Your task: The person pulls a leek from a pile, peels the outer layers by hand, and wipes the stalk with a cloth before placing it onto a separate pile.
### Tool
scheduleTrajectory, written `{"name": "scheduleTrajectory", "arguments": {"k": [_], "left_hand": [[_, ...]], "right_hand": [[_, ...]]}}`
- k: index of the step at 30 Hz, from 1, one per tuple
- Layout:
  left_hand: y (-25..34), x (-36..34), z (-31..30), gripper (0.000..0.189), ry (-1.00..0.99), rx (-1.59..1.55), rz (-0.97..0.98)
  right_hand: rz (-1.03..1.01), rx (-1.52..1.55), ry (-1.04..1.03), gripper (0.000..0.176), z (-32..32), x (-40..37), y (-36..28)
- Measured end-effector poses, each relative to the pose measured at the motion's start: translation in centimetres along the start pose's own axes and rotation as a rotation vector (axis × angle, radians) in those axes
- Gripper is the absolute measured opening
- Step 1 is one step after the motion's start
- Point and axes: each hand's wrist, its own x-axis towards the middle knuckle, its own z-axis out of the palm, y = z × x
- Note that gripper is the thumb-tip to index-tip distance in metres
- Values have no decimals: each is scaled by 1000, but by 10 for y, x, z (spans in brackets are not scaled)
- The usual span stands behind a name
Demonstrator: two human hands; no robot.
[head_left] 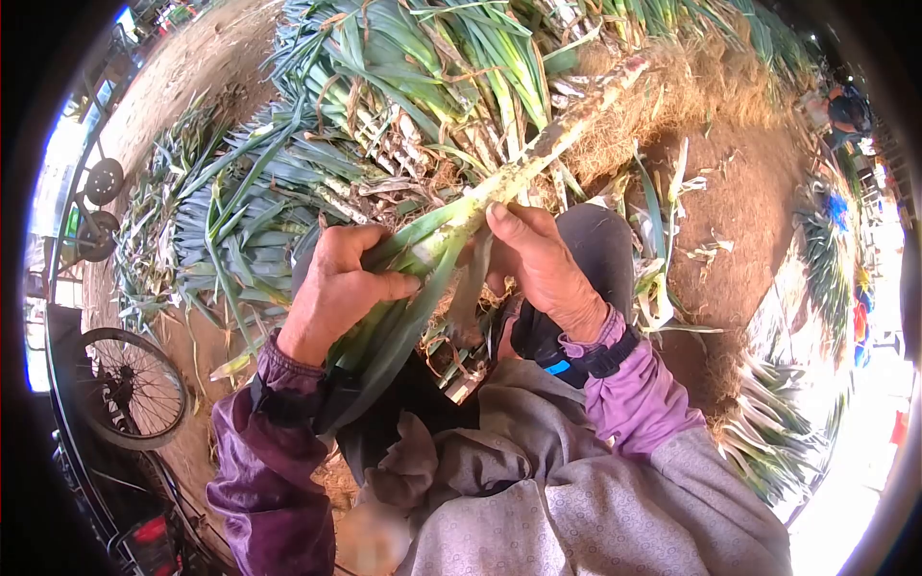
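Observation:
One long leek [451, 228] lies diagonally across my lap, its pale stem and root end pointing up and right, its green leaves hanging down and left. My left hand [348, 288] is closed around the leafy part, thumb on top. My right hand [540, 261] grips the pale stem near where the leaves part, with the thumb along its upper side. A loose strip of leaf hangs below the stem between the hands. The fingers under the leek are partly hidden.
Piles of leeks [403, 77] spread in front and to the left. Dirt ground [735, 226] with leaf scraps is on the right. More leeks [778, 422] lie at the lower right. A wheel [132, 389] stands at the far left. A person [849, 110] is at the upper right.

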Motion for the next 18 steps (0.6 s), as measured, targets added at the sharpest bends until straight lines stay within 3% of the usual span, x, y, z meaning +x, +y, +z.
{"name": "scheduleTrajectory", "arguments": {"k": [1,4,7,11,12,14,17,18], "left_hand": [[-1,-1,0,25,15,-1,17],[16,-24,14,27,243,598,138],[22,-43,33,30,350,843,309],[45,-86,54,32,249,1157,308],[48,-102,54,37,179,1092,368],[61,-126,40,39,-31,878,410],[49,-129,12,38,-40,433,231],[50,-122,8,37,49,471,172]], "right_hand": [[-62,-98,57,53,-1,-1,-1],[-215,-331,210,56,-1,-4,-13],[-67,-180,142,56,4,-8,-17],[-64,264,130,39,5,-4,-8],[-76,326,108,29,-2,-4,-3],[-74,436,61,30,-12,-2,5],[-101,482,-36,41,-22,-3,9],[-128,458,-52,45,-22,-3,10]]}}
